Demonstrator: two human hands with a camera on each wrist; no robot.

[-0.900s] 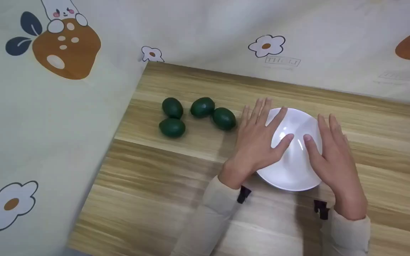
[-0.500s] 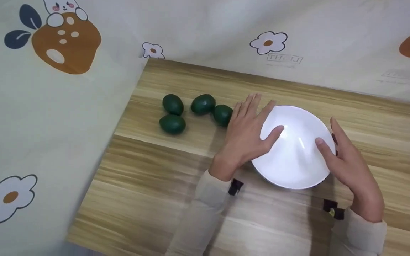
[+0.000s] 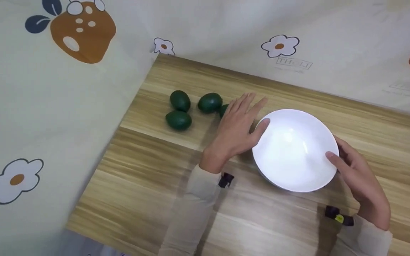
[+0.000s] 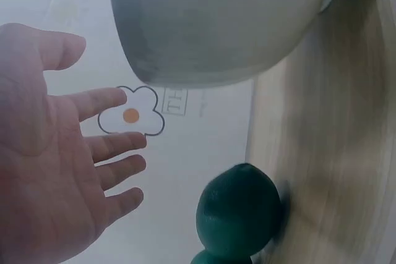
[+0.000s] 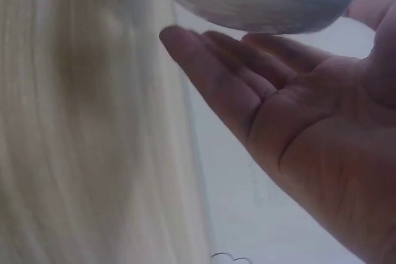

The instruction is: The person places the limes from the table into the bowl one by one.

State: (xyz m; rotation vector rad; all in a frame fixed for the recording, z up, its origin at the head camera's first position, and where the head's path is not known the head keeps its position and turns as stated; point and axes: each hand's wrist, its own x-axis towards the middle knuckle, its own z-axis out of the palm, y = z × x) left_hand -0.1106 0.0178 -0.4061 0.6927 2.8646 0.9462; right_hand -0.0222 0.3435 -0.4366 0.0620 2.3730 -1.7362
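Observation:
A white bowl (image 3: 295, 151) is at the right of the wooden table in the head view, its inside facing up. My right hand (image 3: 361, 174) holds its right rim, thumb over the edge and fingers against the outer wall. My left hand (image 3: 235, 131) is at the bowl's left side with fingers spread. In the left wrist view a gap shows between that hand (image 4: 55, 146) and the bowl (image 4: 216, 23). Several dark green, egg-shaped fruits (image 3: 178, 120) lie left of the bowl. One of them (image 3: 223, 111) is partly hidden behind my left fingers.
The wooden table (image 3: 148, 170) has its left edge and back edge in view. Behind it and to its left hangs a pale sheet (image 3: 212, 28) printed with flowers and strawberries. Dark clip-like pieces (image 3: 338, 215) are at both wrists.
Both hands have moved apart from over the bowl. The left has gone left, off the rim; the right has gone right and taken hold of the rim. The bowl looks larger and shifted slightly right.

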